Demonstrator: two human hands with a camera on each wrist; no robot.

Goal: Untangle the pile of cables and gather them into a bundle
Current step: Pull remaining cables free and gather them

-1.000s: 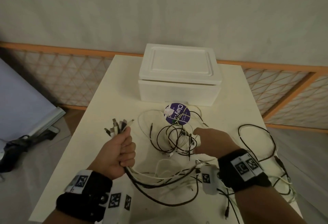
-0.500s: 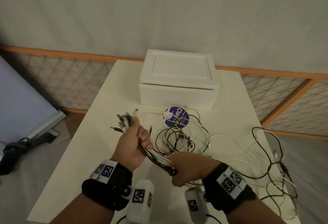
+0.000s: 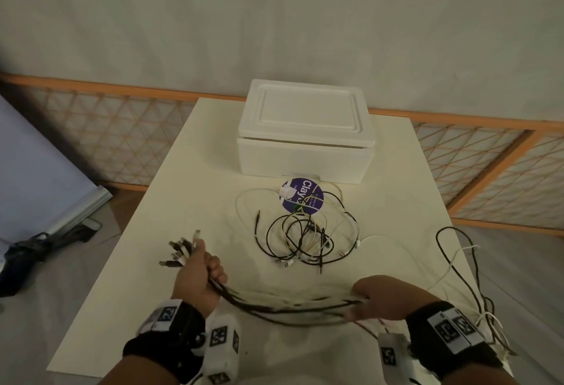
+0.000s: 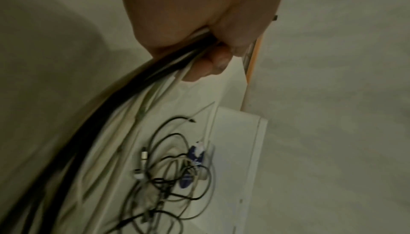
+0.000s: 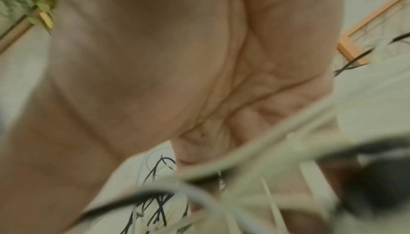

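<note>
My left hand (image 3: 200,278) grips a bundle of black and white cables (image 3: 287,302) near their plug ends (image 3: 180,250), which fan out above the fist. In the left wrist view the fingers (image 4: 210,66) curl round the same cables (image 4: 124,101). My right hand (image 3: 370,297) is closed round the bundle further along, to the right, and the strands stretch taut between both hands. Their free lengths trail off the right side of the table (image 3: 476,299). A loose tangle of black and white cables (image 3: 308,238) lies on the table's middle. The right wrist view is blurred, showing the palm (image 5: 177,62) and cables (image 5: 244,164).
A white foam box (image 3: 305,131) stands at the back of the cream table (image 3: 171,201). A purple round label (image 3: 302,195) lies under the tangle. Orange lattice railing (image 3: 106,140) runs behind. A grey board (image 3: 39,177) leans at the left.
My right hand took hold of the bundle beside the left hand, then slid right along it, pulling the strands straight. The left hand dropped lower and nearer.
</note>
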